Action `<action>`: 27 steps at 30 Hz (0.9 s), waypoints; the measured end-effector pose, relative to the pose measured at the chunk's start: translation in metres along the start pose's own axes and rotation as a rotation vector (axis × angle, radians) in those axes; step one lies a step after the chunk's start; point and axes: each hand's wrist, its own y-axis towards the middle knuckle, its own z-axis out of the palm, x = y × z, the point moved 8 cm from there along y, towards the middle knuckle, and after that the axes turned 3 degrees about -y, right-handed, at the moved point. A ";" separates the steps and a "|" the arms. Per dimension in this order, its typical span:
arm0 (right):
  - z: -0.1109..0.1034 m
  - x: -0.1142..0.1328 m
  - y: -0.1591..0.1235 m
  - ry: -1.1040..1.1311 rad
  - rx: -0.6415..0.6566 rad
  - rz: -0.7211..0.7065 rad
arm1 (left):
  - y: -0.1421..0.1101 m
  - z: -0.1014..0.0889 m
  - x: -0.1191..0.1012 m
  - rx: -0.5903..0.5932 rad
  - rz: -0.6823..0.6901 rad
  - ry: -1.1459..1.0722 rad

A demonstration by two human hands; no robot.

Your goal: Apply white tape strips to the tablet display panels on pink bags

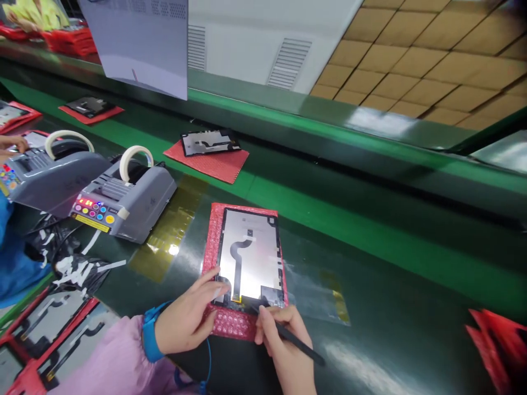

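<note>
A tablet screen panel (257,263) lies with its silver back up on a red bubble-wrap bag (234,325). A dark flex cable (237,269) curves down the back to a gold-coloured connector near the bottom edge. My left hand (191,312), with a blue band at the wrist, rests at the panel's lower left corner, fingers spread, the fingertips touching its edge. My right hand (286,340) pinches a slim black pen-like tool (302,345), its front end at the panel's bottom edge. Whether it is tweezers or a pry stick I cannot tell.
Two grey tape dispensers (127,203) stand at the left, near scraps of white tape. Another panel (211,142) lies on a red bag on the green belt (296,227). Red bags (500,345) are at the right edge. A co-worker's hand (14,144) shows far left.
</note>
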 end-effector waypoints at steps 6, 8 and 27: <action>0.007 -0.007 0.001 -0.048 0.032 0.017 | -0.002 0.004 -0.001 -0.014 0.072 0.019; 0.008 -0.008 0.001 -0.067 0.040 0.006 | -0.002 0.007 0.002 0.009 0.055 0.026; 0.010 -0.004 0.001 -0.253 0.049 0.003 | 0.001 0.013 -0.003 0.082 0.096 0.089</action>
